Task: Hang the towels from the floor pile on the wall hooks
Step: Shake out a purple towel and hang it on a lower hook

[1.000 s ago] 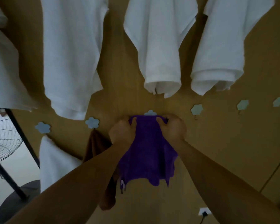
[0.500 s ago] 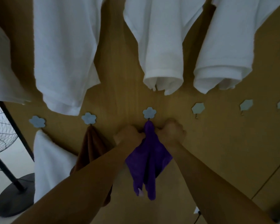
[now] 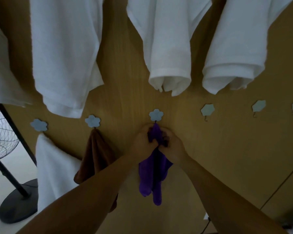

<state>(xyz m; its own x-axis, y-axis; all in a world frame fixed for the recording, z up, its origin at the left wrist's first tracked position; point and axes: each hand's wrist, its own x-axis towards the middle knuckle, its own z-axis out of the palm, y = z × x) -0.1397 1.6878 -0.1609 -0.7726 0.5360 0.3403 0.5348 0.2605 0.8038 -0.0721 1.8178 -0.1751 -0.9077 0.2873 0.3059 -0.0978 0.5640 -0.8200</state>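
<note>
Head | both hands [image 3: 143, 142] [image 3: 172, 146] grip purple towel [image 3: 152, 174] | under flower hook [image 3: 156, 114]

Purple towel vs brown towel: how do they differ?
The purple towel is gripped near its top by the left hand and right hand; the brown towel hangs untouched. The purple towel is bunched narrow; the brown towel spreads wider toward its bottom. Both hang from flower-shaped hooks in the lower row.

No text, no labels, no numbers — nothing readable on anything
</note>
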